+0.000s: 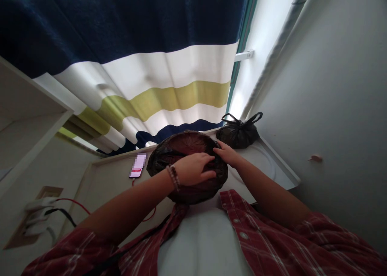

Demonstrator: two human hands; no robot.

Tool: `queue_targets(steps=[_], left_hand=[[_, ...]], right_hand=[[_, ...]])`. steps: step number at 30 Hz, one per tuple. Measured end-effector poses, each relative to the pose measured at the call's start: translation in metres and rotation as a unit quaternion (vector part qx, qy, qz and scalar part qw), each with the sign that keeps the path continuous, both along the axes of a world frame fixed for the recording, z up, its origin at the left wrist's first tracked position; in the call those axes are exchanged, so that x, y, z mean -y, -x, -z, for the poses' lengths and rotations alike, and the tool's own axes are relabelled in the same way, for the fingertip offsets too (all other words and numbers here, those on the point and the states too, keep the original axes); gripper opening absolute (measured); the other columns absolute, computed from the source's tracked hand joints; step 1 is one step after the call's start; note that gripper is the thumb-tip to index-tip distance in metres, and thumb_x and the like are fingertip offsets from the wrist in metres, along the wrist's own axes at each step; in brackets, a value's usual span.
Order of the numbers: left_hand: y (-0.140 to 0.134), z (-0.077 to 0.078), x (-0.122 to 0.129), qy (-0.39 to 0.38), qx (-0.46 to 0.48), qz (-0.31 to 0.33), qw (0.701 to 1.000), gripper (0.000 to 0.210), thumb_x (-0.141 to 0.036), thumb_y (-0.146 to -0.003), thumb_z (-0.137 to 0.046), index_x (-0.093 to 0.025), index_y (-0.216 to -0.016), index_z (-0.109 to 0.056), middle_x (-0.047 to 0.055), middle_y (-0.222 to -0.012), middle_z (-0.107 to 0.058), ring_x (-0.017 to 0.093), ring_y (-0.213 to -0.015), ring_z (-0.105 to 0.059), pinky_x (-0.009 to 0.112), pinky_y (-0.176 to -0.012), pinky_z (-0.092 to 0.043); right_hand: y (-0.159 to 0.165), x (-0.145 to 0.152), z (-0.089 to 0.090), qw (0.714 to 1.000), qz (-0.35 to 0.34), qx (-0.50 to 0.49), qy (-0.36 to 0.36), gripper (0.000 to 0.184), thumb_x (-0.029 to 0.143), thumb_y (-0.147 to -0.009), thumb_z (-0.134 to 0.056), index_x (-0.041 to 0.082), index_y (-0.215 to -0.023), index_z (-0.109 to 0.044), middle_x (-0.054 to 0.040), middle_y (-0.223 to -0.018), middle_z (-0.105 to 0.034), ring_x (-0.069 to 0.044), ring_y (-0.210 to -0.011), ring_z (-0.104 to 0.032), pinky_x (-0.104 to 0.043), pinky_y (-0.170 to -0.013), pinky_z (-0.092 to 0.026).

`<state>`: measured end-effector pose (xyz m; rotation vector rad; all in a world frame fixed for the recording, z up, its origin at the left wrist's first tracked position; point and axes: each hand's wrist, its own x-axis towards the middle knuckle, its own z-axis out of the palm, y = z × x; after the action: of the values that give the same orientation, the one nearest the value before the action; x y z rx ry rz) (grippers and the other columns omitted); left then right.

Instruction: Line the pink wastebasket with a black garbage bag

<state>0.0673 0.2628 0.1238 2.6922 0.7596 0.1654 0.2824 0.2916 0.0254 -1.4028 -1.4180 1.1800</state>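
Left hand [193, 169] lies open across the black bag [160, 159], right hand [228, 153] touches its edge, gripping or not I can't tell; a tied bag [237, 134] sits beyond

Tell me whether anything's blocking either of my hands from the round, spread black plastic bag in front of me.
Nothing visible does. Your left hand is over the bag and your right hand is at its edge. The tied black plastic bag sits beyond your right hand, not between.
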Motion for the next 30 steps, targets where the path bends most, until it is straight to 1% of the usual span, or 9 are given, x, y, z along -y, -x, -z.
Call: queue_targets(steps=[2,5,8,12,15,18,23,27,30], left_hand=[[0.001,0.008,0.027,0.025,-0.035,0.014,0.999,0.058,-0.053,-0.087,-0.056,-0.017,-0.133,-0.052,0.012,-0.129,-0.059,0.027,-0.116,-0.056,0.035,-0.101,-0.042],[0.013,0.025,0.043,0.064,-0.074,0.002,0.995,0.044,-0.049,-0.093,-0.049,-0.017,-0.122,-0.059,0.011,-0.114,-0.067,0.026,-0.102,-0.064,0.035,-0.088,-0.048],[0.024,0.034,0.038,0.074,-0.085,-0.008,0.994,0.042,-0.042,-0.1,-0.033,-0.017,-0.102,-0.066,0.01,-0.098,-0.07,0.024,-0.091,-0.066,0.034,-0.081,-0.049],[0.031,0.038,0.025,0.078,-0.099,-0.06,0.99,0.048,-0.04,-0.1,-0.031,-0.017,-0.087,-0.07,0.01,-0.087,-0.071,0.022,-0.081,-0.067,0.032,-0.076,-0.048],[0.034,0.044,0.02,0.09,-0.104,-0.088,0.987,0.048,-0.042,-0.1,-0.033,-0.017,-0.085,-0.072,0.009,-0.084,-0.072,0.021,-0.076,-0.066,0.031,-0.072,-0.047],[0.036,0.05,0.018,0.094,-0.1,-0.106,0.985,0.048,-0.043,-0.099,-0.034,-0.019,-0.083,-0.072,0.008,-0.083,-0.072,0.021,-0.074,-0.066,0.031,-0.07,-0.046],[0.041,0.051,0.016,0.031,-0.067,-0.172,0.982,0.038,-0.042,-0.096,-0.042,-0.021,-0.09,-0.073,0.007,-0.091,-0.072,0.022,-0.085,-0.066,0.033,-0.079,-0.046],[0.046,0.046,0.015,-0.004,-0.073,-0.23,0.97,0.039,-0.043,-0.097,-0.041,-0.021,-0.092,-0.072,0.007,-0.093,-0.072,0.022,-0.088,-0.065,0.032,-0.08,-0.046],[0.047,0.044,0.014,-0.022,-0.082,-0.262,0.961,0.04,-0.045,-0.097,-0.041,-0.02,-0.092,-0.072,0.008,-0.094,-0.071,0.022,-0.088,-0.065,0.032,-0.079,-0.046]], right_hand=[[0.002,-0.001,0.004,0.999,0.023,0.038,-0.009,0.033,0.029,-0.077,-0.06,0.019,-0.109,-0.064,-0.0034,-0.097,-0.069,-0.023,-0.093,-0.06,-0.037,-0.088,-0.047],[0.007,-0.004,0.008,0.995,0.04,0.09,-0.008,0.038,0.032,-0.079,-0.057,0.02,-0.115,-0.061,-0.0042,-0.102,-0.068,-0.023,-0.095,-0.059,-0.038,-0.091,-0.045],[0.014,-0.007,0.01,0.991,0.038,0.126,-0.003,0.041,0.037,-0.081,-0.055,0.018,-0.117,-0.059,-0.006,-0.104,-0.067,-0.024,-0.096,-0.059,-0.039,-0.092,-0.044],[0.021,-0.013,0.01,0.992,0.03,0.125,-0.002,0.04,0.039,-0.081,-0.054,0.018,-0.115,-0.059,-0.0065,-0.103,-0.067,-0.024,-0.095,-0.06,-0.039,-0.089,-0.045],[0.023,-0.015,0.011,0.995,0.023,0.094,0.002,0.041,0.04,-0.08,-0.056,0.019,-0.115,-0.06,-0.0052,-0.103,-0.067,-0.024,-0.096,-0.06,-0.039,-0.089,-0.046],[0.024,-0.014,0.013,0.999,0.018,0.024,0.025,0.041,0.042,-0.079,-0.059,0.02,-0.114,-0.062,-0.0038,-0.102,-0.069,-0.024,-0.096,-0.061,-0.039,-0.088,-0.048],[0.023,-0.006,0.019,0.994,0.021,-0.078,0.069,0.046,0.053,-0.078,-0.062,0.019,-0.108,-0.066,-0.0044,-0.095,-0.071,-0.025,-0.092,-0.064,-0.04,-0.085,-0.051],[0.019,-0.001,0.024,0.994,0.039,-0.082,0.062,0.048,0.061,-0.078,-0.06,0.019,-0.101,-0.068,-0.0036,-0.086,-0.07,-0.025,-0.089,-0.063,-0.039,-0.083,-0.052],[0.017,-0.001,0.026,0.996,0.052,-0.051,0.048,0.05,0.064,-0.078,-0.058,0.019,-0.096,-0.067,-0.0037,-0.085,-0.069,-0.024,-0.086,-0.062,-0.037,-0.08,-0.051]])
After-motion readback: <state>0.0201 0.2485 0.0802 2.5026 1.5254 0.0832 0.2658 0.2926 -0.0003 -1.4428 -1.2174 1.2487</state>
